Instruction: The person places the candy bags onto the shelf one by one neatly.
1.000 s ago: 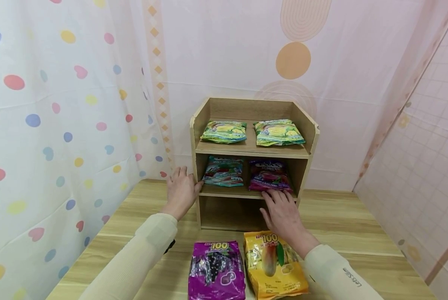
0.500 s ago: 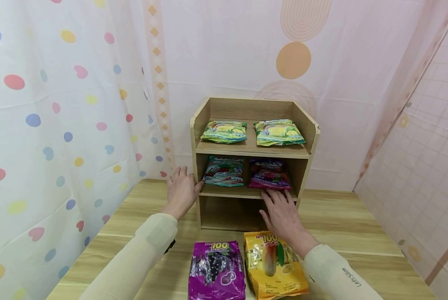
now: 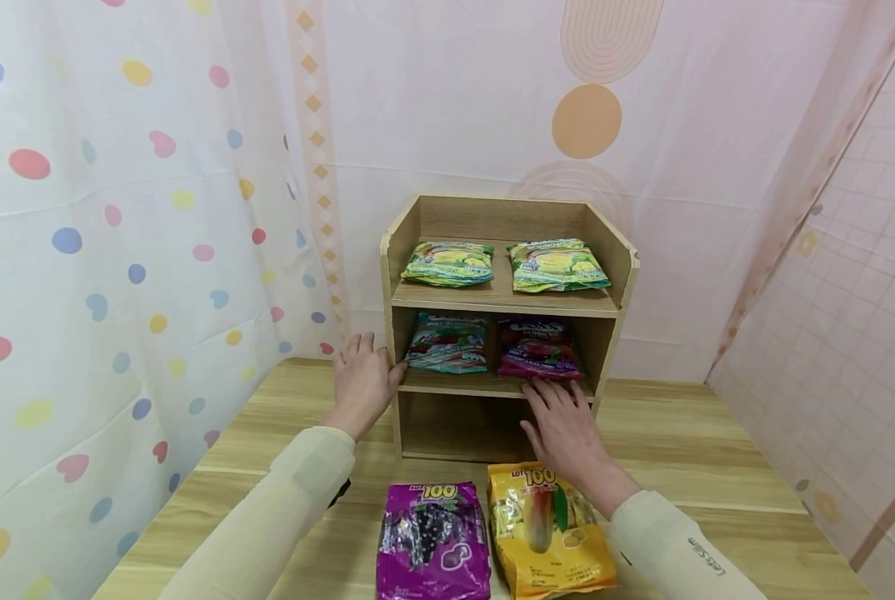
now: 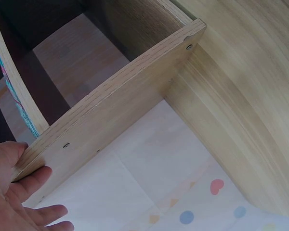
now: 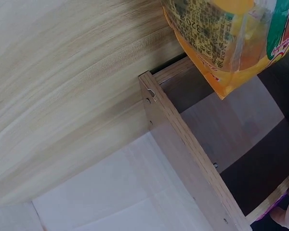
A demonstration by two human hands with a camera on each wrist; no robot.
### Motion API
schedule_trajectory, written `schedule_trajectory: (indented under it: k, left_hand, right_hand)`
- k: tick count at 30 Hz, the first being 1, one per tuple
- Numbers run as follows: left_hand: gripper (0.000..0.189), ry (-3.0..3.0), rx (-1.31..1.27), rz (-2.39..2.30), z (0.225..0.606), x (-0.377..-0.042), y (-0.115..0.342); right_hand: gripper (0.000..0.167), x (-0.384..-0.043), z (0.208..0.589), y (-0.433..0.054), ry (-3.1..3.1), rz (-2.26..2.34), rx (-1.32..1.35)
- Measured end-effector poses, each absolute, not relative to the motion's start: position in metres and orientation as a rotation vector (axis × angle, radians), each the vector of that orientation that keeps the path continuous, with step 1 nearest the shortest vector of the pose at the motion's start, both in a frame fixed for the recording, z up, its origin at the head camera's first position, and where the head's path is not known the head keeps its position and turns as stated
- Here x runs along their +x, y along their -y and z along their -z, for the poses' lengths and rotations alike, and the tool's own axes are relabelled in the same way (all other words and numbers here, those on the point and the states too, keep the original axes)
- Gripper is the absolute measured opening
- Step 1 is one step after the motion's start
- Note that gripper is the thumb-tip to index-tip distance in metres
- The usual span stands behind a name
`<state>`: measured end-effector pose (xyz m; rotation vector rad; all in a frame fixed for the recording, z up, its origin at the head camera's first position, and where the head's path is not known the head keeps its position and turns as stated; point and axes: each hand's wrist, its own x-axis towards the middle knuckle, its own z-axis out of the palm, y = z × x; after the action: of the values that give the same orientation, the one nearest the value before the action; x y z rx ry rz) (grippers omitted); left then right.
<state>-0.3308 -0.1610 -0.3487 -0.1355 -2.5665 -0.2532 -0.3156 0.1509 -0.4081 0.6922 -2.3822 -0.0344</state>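
My left hand (image 3: 361, 382) rests flat and relaxed against the shelf's (image 3: 503, 302) left side. My right hand (image 3: 563, 425), fingers straight, touches the purple packet (image 3: 539, 350) at the middle board's front right edge.

Two bare hands, left hand (image 3: 361, 385) and right hand (image 3: 565, 427), no rings or gloves visible. Long cream-coloured sleeves, fine ribbed knit, snug at wrists. Small dark lettering on right sleeve (image 3: 676, 546) near cuff, too small to read for sure. Dark strap or band under left sleeve (image 3: 267, 517).
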Motion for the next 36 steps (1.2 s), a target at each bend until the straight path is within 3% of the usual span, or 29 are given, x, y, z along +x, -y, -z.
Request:
schedule_trajectory:
  k: [27,36]
  left_hand:
    - [0.038,2.587,-0.124,0.260,0.348,-0.331,0.161]
    - [0.038,2.583,-0.126,0.262,0.348,-0.330,0.161]
  right_hand:
    - [0.031,-0.296,0.414,-0.159,2.261,0.046,0.784]
    - [0.034,-0.289,0.425,-0.167,2.440,0.033,0.735]
